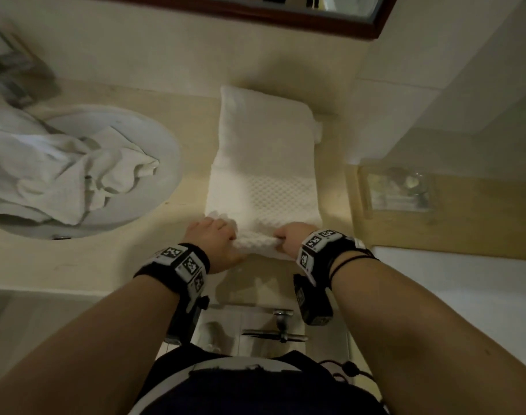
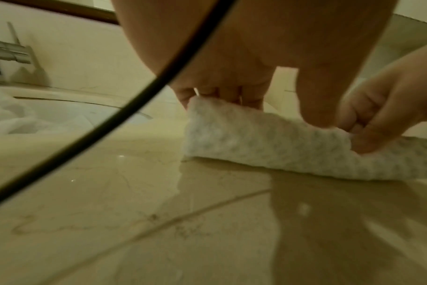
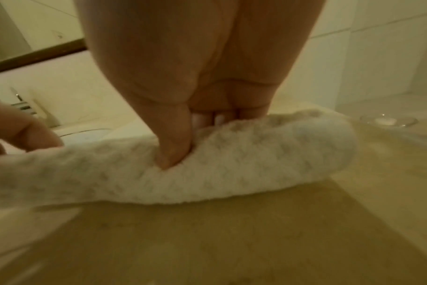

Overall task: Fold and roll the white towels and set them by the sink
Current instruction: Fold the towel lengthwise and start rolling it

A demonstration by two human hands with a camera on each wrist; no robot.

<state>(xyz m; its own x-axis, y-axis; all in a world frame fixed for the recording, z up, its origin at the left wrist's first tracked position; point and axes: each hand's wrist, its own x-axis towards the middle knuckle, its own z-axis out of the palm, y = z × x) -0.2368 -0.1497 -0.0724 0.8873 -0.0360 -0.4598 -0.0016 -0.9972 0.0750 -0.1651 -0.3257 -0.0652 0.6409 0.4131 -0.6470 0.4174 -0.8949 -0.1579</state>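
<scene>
Folded white towel [image 1: 263, 163] lies flat on the desk [image 1: 112, 265] beside the sink [image 1: 154, 205]. Your left hand [image 1: 215, 239] and right hand [image 1: 290, 239] both pinch its near edge, spaced apart so the roll starts even.

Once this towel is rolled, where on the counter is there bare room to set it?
Bare counter runs between the sink and the folded towel; more lies at the near edge left of the left hand. Crowded: the sink, filled by a crumpled towel, and the right side, with a glass tray beyond the right hand.
</scene>
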